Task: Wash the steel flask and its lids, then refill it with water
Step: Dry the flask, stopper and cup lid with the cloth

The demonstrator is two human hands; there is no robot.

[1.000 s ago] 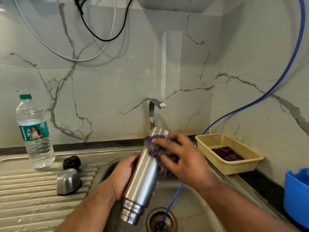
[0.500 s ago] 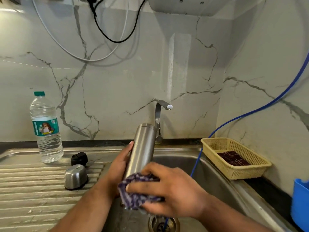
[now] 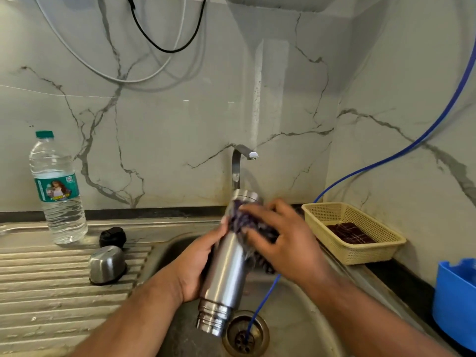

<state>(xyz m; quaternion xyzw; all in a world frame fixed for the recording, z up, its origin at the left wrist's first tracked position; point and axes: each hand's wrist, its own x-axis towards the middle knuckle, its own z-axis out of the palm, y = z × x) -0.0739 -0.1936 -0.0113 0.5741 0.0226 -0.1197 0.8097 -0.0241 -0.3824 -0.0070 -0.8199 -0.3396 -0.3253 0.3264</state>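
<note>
Two stages remain after this one, we judge: over the sink (image 3: 291, 318) we are scrubbing the outside of the steel flask (image 3: 226, 269), which slants mouth-down, so the lids and the refill are not yet done. Our left grip (image 3: 198, 264) wraps round the flask's middle; our right grip (image 3: 286, 240) clutches a purple scrubber (image 3: 247, 222) against its upturned base. Next we should work the scrubber down the body, then rinse. Both lids, the steel cap (image 3: 107, 264) and the black stopper (image 3: 112, 237), sit apart on the worktop's drainboard (image 3: 51, 292).
</note>
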